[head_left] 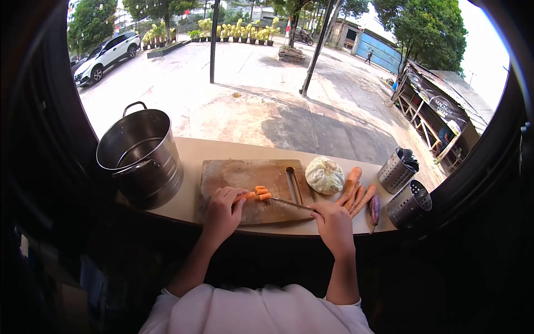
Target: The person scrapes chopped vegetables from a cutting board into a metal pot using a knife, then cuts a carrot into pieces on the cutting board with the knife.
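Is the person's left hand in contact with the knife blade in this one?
Apart. The head view shows cut carrot pieces and bare board between the left hand and the tip of the knife.

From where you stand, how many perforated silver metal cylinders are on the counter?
2: the farther perforated silver metal cylinder and the nearer cylinder, both at the right end of the beige counter.

Beyond the pale surface spreads a bright, sunlit yard, with a white car at ten o'clock, potted plants at twelve and a corrugated-roofed stall at two.
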`<act>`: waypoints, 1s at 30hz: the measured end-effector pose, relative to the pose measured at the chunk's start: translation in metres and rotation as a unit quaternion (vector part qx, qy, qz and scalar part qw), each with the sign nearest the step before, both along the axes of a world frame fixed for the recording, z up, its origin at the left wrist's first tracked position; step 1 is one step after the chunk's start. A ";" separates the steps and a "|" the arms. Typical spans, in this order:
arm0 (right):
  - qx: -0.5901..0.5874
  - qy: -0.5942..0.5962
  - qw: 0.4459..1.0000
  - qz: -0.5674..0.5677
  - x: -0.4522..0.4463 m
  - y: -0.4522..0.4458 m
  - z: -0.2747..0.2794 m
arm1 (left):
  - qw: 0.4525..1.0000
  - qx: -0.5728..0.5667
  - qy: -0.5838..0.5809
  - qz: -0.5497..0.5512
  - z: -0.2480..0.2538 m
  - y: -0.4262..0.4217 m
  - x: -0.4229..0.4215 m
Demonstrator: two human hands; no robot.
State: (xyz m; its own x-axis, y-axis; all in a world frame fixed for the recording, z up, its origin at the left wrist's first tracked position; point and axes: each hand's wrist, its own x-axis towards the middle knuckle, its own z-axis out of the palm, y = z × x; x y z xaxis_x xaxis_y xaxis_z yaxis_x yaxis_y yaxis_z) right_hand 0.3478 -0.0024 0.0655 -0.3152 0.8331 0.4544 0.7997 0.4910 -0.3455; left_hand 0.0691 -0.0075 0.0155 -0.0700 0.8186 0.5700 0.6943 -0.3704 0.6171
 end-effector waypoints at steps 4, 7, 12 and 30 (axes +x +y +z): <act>0.025 0.004 1.000 -0.004 -0.007 0.005 -0.003 | 1.000 -0.010 0.008 -0.002 0.004 -0.002 0.000; 0.001 0.010 1.000 -0.014 -0.013 0.005 0.001 | 1.000 -0.019 0.002 -0.020 0.003 -0.001 -0.001; 0.004 0.008 1.000 -0.019 -0.016 0.008 -0.004 | 1.000 -0.016 0.008 -0.018 0.005 -0.004 0.001; 0.003 -0.035 0.999 -0.003 -0.057 0.076 -0.024 | 0.998 -0.024 0.020 -0.045 0.004 0.000 0.013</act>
State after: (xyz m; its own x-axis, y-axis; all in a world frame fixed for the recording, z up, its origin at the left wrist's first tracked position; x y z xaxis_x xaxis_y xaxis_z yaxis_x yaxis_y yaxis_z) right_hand 0.2906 0.0737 0.0417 -0.3404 0.8327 0.4368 0.8248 0.4875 -0.2865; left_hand 0.0818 -0.0071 0.0198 0.0276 0.8473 0.5304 0.6836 -0.4031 0.6084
